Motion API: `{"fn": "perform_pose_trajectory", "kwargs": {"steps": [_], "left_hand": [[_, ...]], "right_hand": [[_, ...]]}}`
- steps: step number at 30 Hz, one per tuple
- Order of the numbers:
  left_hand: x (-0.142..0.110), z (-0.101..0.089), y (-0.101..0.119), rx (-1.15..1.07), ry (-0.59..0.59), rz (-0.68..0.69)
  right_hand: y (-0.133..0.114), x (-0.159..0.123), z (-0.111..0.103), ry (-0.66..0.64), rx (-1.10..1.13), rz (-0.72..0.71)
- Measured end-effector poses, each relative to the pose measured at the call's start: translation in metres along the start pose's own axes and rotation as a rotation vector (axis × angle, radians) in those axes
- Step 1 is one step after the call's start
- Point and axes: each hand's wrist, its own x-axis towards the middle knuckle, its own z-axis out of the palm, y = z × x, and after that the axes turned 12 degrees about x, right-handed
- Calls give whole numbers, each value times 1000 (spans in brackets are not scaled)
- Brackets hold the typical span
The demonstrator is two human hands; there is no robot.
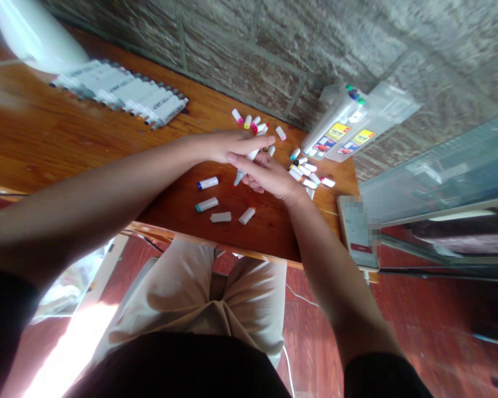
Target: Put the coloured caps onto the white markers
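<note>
A white and grey marker [240, 176] slants between my hands, its red tip pointing down toward the table. My right hand [269, 174] is closed around its lower part, fingers curled beneath. My left hand [240, 145] meets it from the left, with one long digit stretched across the upper part of the marker; its other fingers are mostly hidden. Behind my hands lie several loose caps [256, 121]. Closer to me are a blue-ended cap [208, 183], a teal-ended cap [207, 204], a grey-white cap [221, 217] and an orange-ended cap [247, 215].
A row of markers [128, 91] lies at the back left beside a white lamp-like object [41, 38]. More caps [305, 171] are heaped to the right. A clear plastic case [348, 132] leans against the stone wall [232, 50]. A phone [357, 232] rests at the right edge.
</note>
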Motion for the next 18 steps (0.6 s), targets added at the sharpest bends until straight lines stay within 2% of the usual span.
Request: {"fn": "perform_pose_trajectory", "kwargs": {"steps": [4, 8, 18], "left_hand": [[2, 1, -6, -25, 7, -5], [2, 1, -3, -60, -12, -20], [6, 4, -9, -90, -18, 61]], "right_hand": [[0, -1, 0, -1, -1, -3], [1, -1, 0, -2, 3, -26], [0, -1, 0, 18, -4, -3]]}}
